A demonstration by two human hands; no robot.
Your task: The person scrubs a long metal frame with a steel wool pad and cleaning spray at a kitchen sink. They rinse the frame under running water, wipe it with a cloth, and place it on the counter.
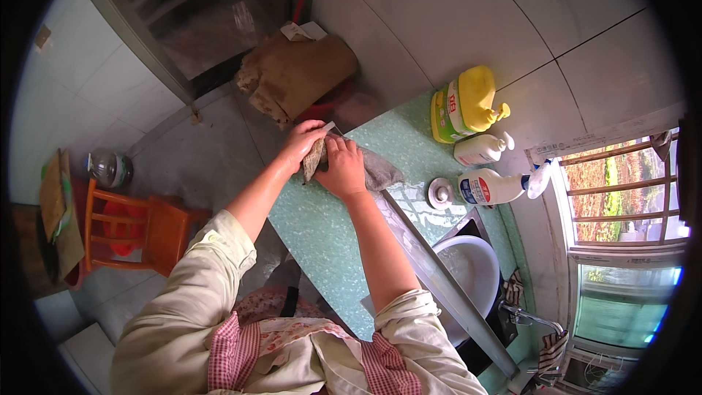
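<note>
At the counter's far left edge, my left hand (301,142) grips one end of a long flat metal-framed panel (433,269), with a brown-grey cloth (378,169) around its edge. My right hand (343,169) presses on the same cloth and panel end, fingers bent over it. The cloth's other part lies on the green speckled countertop (323,236). The panel slants across the counter and passes over a white basin (485,269) in the sink. Its exact kind cannot be told. My palms are hidden.
On the counter's right stand a yellow detergent jug (466,104), a white pump bottle (480,150), a spray bottle (491,186) and a sink strainer (440,193). A faucet (532,315) is beside the basin. Cardboard (307,71) stands beyond the counter; an orange wooden chair (164,230) is at left.
</note>
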